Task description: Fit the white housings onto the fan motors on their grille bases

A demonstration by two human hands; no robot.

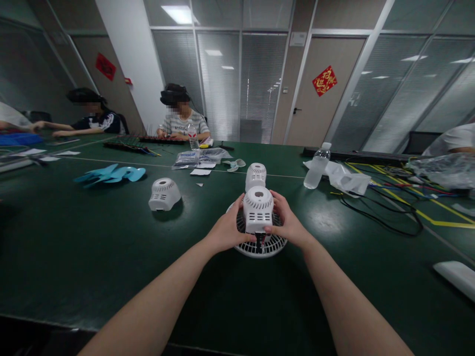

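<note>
Between both my hands is a white vented fan motor cover point(259, 207), held over a round white fan grille point(261, 253) that lies on the green table. My left hand point(230, 230) grips its left side, the thumb low near a dark part under the cover. On the right side my right hand point(288, 222) has its fingers curled round the same cover, thumb at its lower edge. Just behind stands a second white cover point(256, 174); its lower part is hidden. Another such cover point(164, 194) sits apart on the table to the left.
Blue fan blades point(111, 174) lie at the left. A plastic bottle point(318, 165) stands at the right, near crumpled white wrapping point(351, 179) and black cables point(389, 225). Plastic bags point(198, 157) lie farther back. Other people sit across the table, one person point(183, 118) facing me.
</note>
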